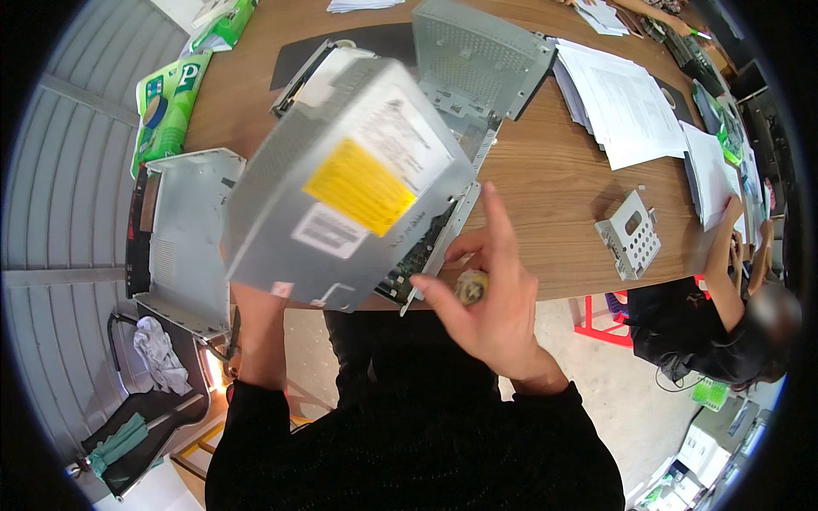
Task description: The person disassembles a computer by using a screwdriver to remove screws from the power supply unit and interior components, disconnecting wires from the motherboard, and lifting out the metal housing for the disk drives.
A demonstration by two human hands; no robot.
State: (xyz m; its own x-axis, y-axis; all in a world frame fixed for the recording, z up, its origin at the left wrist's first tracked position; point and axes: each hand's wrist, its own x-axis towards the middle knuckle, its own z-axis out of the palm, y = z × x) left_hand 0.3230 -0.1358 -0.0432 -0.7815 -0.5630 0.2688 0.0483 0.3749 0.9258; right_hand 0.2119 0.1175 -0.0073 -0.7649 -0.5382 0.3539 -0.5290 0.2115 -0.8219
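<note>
Two hands work a grey metal drive (341, 187) held up over the wooden table's (545, 179) near edge: the left hand (256, 298) grips it from underneath, while the right hand (490, 294) pinches a small round part (471, 287), forefinger extended. Stiff and probably fairly heavy, with exposed circuit board at its edge, it seems best held by the casing sides.

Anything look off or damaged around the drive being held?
The grey metal drive is held tilted above the table edge by the left hand, its side open with the circuit board exposed. Loose case panels and a bracket lie scattered around it.
</note>
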